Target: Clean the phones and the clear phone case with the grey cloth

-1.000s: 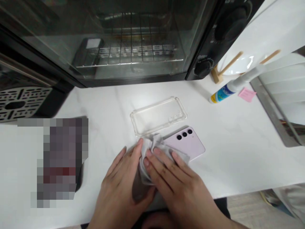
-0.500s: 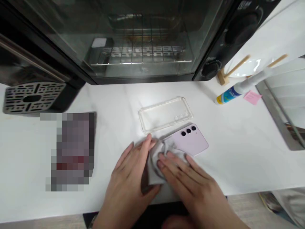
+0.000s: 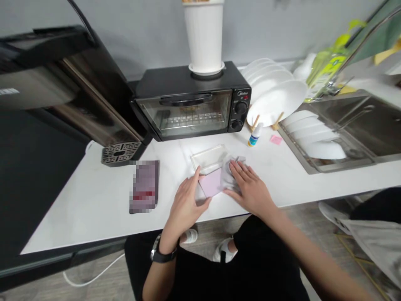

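Observation:
A pale pink phone lies back-up on the white counter, close to its front edge. My left hand grips the phone's near left end between thumb and fingers. My right hand presses a crumpled grey cloth onto the phone's far right end, hiding the camera lenses. Just behind the phone lies a clear phone case, empty and touched by neither hand.
A black toaster oven with a white container on top stands at the back. A coffee machine's drip tray and a dark blurred object are left. Right: small bottle, pink note, stacked plates, sink.
The camera has pulled back and up, widening the view. My right hand slid the cloth along the phone over its camera end. My left hand came off the cloth onto the phone's near end.

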{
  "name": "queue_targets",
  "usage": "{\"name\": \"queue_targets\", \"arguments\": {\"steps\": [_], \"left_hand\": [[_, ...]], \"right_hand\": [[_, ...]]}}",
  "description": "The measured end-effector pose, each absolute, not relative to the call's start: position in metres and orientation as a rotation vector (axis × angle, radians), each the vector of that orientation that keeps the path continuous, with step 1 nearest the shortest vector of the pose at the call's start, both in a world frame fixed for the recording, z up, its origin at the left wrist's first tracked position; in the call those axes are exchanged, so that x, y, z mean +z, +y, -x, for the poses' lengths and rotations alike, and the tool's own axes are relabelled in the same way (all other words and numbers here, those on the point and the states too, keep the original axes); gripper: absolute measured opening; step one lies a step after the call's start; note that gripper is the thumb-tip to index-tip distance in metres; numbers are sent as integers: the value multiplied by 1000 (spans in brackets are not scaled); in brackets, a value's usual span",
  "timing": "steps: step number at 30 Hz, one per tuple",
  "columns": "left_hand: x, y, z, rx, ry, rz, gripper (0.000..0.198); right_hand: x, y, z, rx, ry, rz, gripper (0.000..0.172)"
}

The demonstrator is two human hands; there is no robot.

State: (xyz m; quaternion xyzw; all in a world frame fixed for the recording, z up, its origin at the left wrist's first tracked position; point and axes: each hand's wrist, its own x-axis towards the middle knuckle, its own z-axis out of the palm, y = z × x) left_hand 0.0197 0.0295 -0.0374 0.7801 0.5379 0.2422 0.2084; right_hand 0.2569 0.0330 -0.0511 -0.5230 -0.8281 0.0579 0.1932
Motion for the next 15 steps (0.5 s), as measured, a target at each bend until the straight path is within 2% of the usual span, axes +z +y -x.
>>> {"name": "queue_targets", "arguments": {"steps": [5,9,13,15], "left_hand": [[-40,30,-17,671,1491,-2169,100],[-42,31,-18,701,1468,-2166,97],[-43,32,-19,712,1477,-2168,100],[-44,32,-19,725,1464,-2170,100]], "right_hand": [[-50,28,-238,324,-2494,1087,89],[-48,27,-232,220,-2344,1376,83],[-51,28,-229,254,-2474,1144,91],[-52,28,-227,180,-2293,1427,88]]}}
